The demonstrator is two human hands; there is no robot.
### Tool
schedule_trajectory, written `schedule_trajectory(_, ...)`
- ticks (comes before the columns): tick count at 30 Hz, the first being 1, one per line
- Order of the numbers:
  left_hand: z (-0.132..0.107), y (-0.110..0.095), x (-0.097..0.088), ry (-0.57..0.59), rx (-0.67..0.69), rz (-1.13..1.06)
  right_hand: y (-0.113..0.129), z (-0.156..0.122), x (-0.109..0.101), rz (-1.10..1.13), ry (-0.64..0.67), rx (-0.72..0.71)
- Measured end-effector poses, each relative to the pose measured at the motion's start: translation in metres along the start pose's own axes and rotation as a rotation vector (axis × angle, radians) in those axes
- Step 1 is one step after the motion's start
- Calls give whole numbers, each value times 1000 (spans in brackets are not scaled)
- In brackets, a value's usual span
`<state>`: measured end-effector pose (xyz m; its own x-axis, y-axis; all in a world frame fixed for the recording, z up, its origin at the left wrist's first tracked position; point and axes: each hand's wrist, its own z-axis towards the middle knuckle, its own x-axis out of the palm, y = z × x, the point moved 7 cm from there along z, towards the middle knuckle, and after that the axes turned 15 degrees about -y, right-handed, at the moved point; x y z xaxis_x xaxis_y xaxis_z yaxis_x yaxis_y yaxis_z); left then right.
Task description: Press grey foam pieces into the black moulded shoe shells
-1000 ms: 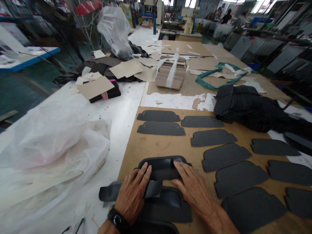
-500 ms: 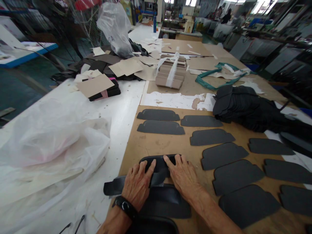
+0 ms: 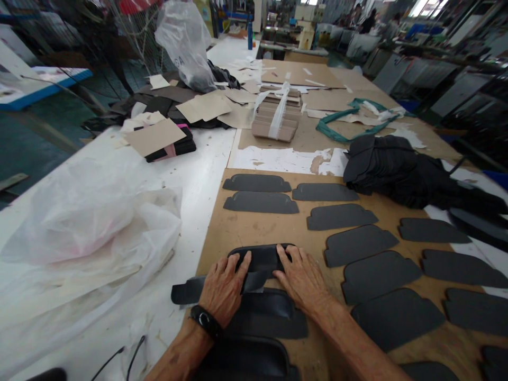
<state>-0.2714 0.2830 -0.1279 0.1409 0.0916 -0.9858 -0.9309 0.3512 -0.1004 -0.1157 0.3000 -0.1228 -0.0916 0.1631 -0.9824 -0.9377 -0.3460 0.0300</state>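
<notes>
Starting at the left, we have a dark strip (image 3: 190, 291) lying crosswise under the left hand (image 3: 223, 288), its end poking out past the wrist; whether the hidden thumb grips it, we can't tell. The left fingers are spread and laid down on one end of a glossy black panel (image 3: 262, 257), straight ahead of the wearer on the brown board (image 3: 254, 227). Over at the other end sits the right hand (image 3: 304, 278), fingers parted and arched near the far edge, thumb apart from them. Nothing looks clenched; we read it as a two-ended hold, likely to keep the panel flat and steady. Nearer us, two more glossy pieces (image 3: 265, 309) line up below, probably for easy reach. Rightward, flat grey pieces (image 3: 369, 246) lie singly in loose rows, face up, seemingly spread so none covers another. Beyond them a black stack (image 3: 381, 164) slumps at the side, perhaps parked out of the way.

Now the surface, left to right again: a crumpled plastic bag (image 3: 103, 227) sprawls across the white tabletop (image 3: 198, 196), then comes the scuffed board, with a tied card bundle (image 3: 273, 124) and a teal loop (image 3: 333, 127) past it. And the room! A blue-edged table (image 3: 51, 90) at left, cluttered benches behind, and blurred people (image 3: 369, 24) far off to the right.
</notes>
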Motion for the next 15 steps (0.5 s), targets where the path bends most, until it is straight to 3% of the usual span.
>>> schedule_trajectory(10, 10, -6, -3, 32, 30, 71, 8, 3, -9, -5, 4, -1)
schedule_trajectory(15, -10, -1, 0, 9, -25, 79, 7, -4, -5, 15, -85, 56)
